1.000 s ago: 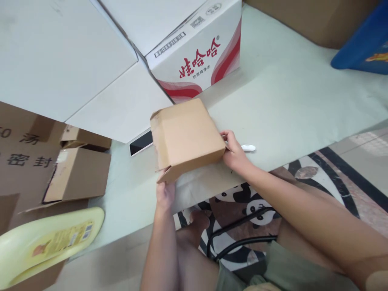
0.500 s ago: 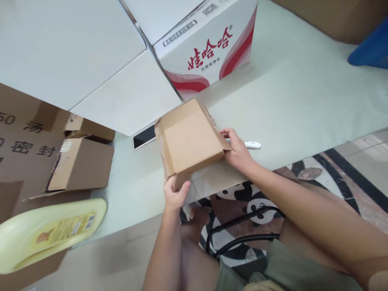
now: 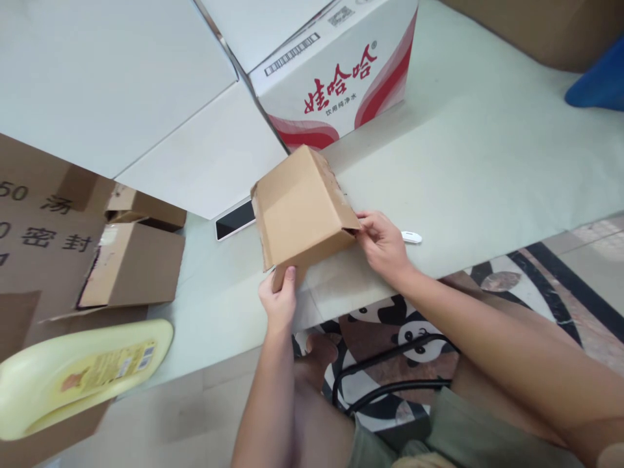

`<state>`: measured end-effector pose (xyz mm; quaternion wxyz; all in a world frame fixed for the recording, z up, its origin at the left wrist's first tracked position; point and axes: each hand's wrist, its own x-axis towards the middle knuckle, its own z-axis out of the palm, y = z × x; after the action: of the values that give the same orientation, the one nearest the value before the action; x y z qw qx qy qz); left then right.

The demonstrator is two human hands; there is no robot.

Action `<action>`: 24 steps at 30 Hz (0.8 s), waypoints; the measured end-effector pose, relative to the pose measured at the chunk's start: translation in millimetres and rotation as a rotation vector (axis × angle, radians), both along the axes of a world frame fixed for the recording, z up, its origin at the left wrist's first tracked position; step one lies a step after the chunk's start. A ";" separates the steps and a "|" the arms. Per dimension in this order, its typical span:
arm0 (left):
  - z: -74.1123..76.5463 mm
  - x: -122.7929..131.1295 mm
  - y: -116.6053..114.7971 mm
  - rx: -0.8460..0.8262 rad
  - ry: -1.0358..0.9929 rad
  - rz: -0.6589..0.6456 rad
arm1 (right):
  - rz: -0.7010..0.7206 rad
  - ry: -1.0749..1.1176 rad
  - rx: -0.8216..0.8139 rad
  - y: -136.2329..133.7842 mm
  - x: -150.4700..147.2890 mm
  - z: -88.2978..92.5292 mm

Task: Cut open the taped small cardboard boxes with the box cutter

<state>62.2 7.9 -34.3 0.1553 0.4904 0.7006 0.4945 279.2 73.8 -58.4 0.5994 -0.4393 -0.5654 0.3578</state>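
A small brown cardboard box [image 3: 305, 201] is tilted between my two hands, just over the pale green tabletop [image 3: 468, 143]. My left hand [image 3: 279, 296] grips its near left corner, the thumb lying on the near side. At the near right corner, my right hand [image 3: 383, 244] pinches the cardboard edge with its fingers. The box's right side has a torn, ragged strip. Behind my right hand lies a white handle-shaped object [image 3: 412, 238], partly hidden. A dark-screened phone [image 3: 234, 221] with a pale rim lies left of the box, partly covered by it.
White cartons stand at the back, one with red print [image 3: 336, 91]. To the left are a folded brown box [image 3: 141, 263], a large printed carton [image 3: 43, 273] and a pale yellow bottle [image 3: 88, 374]. A blue object [image 3: 597, 81] is at the far right.
The box has tilted, so its torn right side shows more. My left hand has risen slightly with its corner, and my right hand's fingers have shifted on the right corner.
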 end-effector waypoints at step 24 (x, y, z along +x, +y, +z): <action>5.7 -8.2 0.2 -0.104 0.003 -0.257 | 0.365 -0.008 -0.326 14.6 14.8 -5.9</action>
<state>54.0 8.1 -28.6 0.2416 0.5682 0.6569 0.4328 293.9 88.4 -64.3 0.4440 -0.4223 -0.5723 0.5450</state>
